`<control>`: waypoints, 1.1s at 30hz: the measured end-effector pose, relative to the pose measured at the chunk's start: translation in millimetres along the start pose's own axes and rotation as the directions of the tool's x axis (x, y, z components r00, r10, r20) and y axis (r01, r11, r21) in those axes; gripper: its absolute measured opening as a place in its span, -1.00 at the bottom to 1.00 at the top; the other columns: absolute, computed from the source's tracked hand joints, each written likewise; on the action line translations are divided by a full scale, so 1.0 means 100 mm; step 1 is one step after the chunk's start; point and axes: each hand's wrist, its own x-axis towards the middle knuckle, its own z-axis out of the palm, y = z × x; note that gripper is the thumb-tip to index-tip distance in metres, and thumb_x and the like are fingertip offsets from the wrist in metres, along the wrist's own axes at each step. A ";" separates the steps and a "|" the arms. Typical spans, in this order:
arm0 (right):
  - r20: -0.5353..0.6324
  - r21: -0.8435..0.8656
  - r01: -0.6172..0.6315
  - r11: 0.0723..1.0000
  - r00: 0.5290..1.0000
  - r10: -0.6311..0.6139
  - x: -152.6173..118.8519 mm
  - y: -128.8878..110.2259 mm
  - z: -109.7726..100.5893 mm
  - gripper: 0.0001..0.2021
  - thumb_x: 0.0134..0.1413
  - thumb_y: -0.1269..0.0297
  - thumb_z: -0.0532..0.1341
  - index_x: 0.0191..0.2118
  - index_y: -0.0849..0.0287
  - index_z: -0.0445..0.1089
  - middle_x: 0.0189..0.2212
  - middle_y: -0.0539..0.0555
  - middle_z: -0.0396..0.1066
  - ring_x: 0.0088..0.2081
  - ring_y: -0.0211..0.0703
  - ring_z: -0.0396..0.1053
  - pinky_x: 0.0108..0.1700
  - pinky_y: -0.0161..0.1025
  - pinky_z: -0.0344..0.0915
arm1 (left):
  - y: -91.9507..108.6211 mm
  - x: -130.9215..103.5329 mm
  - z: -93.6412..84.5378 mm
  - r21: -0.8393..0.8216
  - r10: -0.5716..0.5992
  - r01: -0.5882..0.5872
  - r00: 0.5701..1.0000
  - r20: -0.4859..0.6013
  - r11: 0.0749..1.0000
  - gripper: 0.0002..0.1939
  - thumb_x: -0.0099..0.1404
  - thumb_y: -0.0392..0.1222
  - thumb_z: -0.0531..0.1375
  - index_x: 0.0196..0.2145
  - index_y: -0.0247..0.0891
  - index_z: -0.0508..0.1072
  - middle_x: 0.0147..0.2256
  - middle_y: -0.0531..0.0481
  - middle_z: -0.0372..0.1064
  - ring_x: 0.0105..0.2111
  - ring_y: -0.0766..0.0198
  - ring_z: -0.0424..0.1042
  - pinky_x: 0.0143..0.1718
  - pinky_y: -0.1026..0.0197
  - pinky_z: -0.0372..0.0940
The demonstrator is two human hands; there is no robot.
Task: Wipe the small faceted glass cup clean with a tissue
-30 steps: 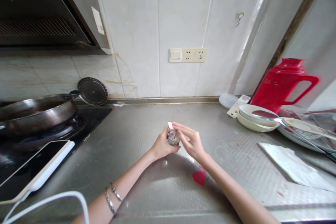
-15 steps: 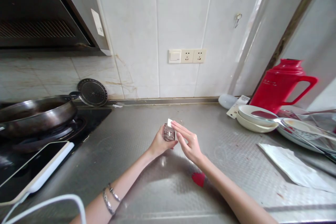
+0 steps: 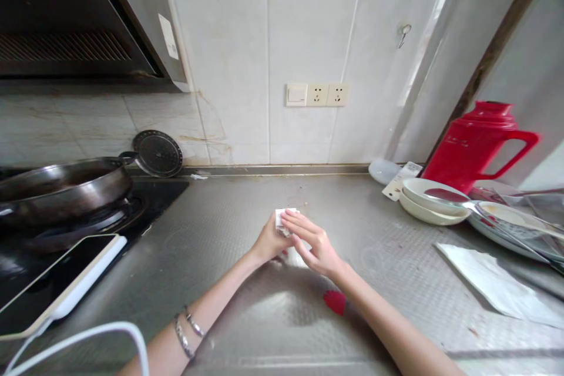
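Observation:
Over the middle of the metal counter, my left hand is wrapped round a small clear glass jar, now mostly hidden. A folded white tissue lies across the jar's top. My right hand presses the tissue there with its fingers together, its thumb lower, near the jar's side. Something red lies on the counter, partly behind my right forearm.
At left, a pan sits on the black stove, with a phone in front. At right stand a red thermos, bowls and plates, near a flat white tissue.
The white tissue has come further over the jar, hiding more of the glass. My right hand has shifted slightly left and down with it. The view has moved a little.

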 end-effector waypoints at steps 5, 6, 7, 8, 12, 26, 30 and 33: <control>-0.106 0.028 -0.218 0.976 0.970 0.220 0.00 0.06 -0.02 -0.64 0.30 0.30 -0.02 0.11 0.08 0.35 0.11 0.14 0.33 0.16 -0.01 0.25 0.18 0.05 0.23 | 0.00 -0.03 0.02 -0.012 -0.135 0.135 0.988 -0.079 0.991 -0.32 -0.06 -0.13 0.39 0.00 -0.31 0.26 -0.29 -0.04 0.42 -0.45 0.32 0.40 -0.61 0.38 0.27; -0.133 0.032 -0.220 0.975 0.966 0.222 -0.01 0.06 -0.03 -0.66 0.29 0.30 0.00 0.08 0.08 0.39 0.08 0.15 0.36 0.14 -0.01 0.29 0.16 0.05 0.26 | 0.01 -0.03 0.01 -0.016 -0.143 0.142 0.986 -0.086 0.990 -0.31 -0.06 -0.13 0.39 0.00 -0.30 0.26 -0.31 -0.03 0.41 -0.46 0.32 0.40 -0.62 0.38 0.26; -0.151 0.032 -0.205 0.978 0.967 0.207 -0.01 0.05 -0.04 -0.67 0.27 0.30 0.02 0.06 0.08 0.41 0.06 0.16 0.38 0.11 0.00 0.32 0.14 0.04 0.29 | 0.02 -0.03 0.00 -0.018 -0.145 0.144 0.986 -0.085 0.989 -0.31 -0.06 -0.12 0.39 0.01 -0.30 0.26 -0.32 -0.02 0.41 -0.48 0.33 0.39 -0.64 0.39 0.26; -0.156 0.028 -0.174 0.984 0.972 0.177 -0.02 0.05 -0.04 -0.68 0.26 0.31 0.04 0.04 0.08 0.42 0.04 0.16 0.40 0.10 0.01 0.33 0.13 0.04 0.30 | 0.03 -0.03 0.00 -0.016 -0.141 0.141 0.987 -0.079 0.990 -0.31 -0.05 -0.12 0.38 0.03 -0.29 0.26 -0.31 -0.01 0.42 -0.49 0.33 0.39 -0.65 0.39 0.25; -0.104 0.011 0.003 1.000 0.995 -0.002 -0.02 0.01 -0.04 -0.65 0.19 0.39 0.08 0.07 0.06 0.39 0.03 0.13 0.42 0.12 0.01 0.30 0.16 0.08 0.26 | 0.05 -0.01 -0.03 0.005 -0.072 0.073 0.996 -0.047 0.997 -0.35 -0.03 -0.17 0.35 0.03 -0.29 0.31 -0.23 -0.10 0.46 -0.42 0.27 0.44 -0.58 0.35 0.31; -0.156 0.004 -0.045 0.999 0.987 0.045 0.00 0.02 -0.08 -0.65 0.21 0.39 0.07 0.06 0.07 0.40 0.03 0.15 0.41 0.11 0.01 0.33 0.12 0.05 0.31 | 0.06 -0.01 -0.03 0.002 -0.103 0.103 0.993 -0.061 0.995 -0.33 -0.02 -0.08 0.35 0.05 -0.27 0.32 -0.34 -0.01 0.44 -0.49 0.33 0.38 -0.62 0.37 0.30; -0.106 0.003 0.081 0.997 0.991 -0.080 0.00 -0.03 -0.07 -0.62 0.15 0.44 0.08 0.06 0.07 0.39 -0.01 0.13 0.45 0.08 0.00 0.35 0.13 0.06 0.29 | 0.06 0.00 -0.04 0.028 -0.114 0.116 0.991 -0.069 0.993 -0.40 -0.02 -0.09 0.34 -0.01 -0.31 0.36 -0.33 -0.04 0.45 -0.49 0.29 0.41 -0.63 0.33 0.33; -0.040 -0.032 0.111 0.993 0.993 -0.112 0.02 -0.04 -0.07 -0.58 0.14 0.40 0.09 0.12 0.07 0.32 0.05 0.13 0.40 0.13 0.02 0.29 0.19 0.13 0.20 | 0.06 0.00 -0.03 0.043 -0.067 0.070 0.996 -0.064 0.997 -0.45 -0.01 -0.15 0.33 -0.04 -0.31 0.38 -0.22 -0.11 0.46 -0.39 0.24 0.45 -0.58 0.35 0.33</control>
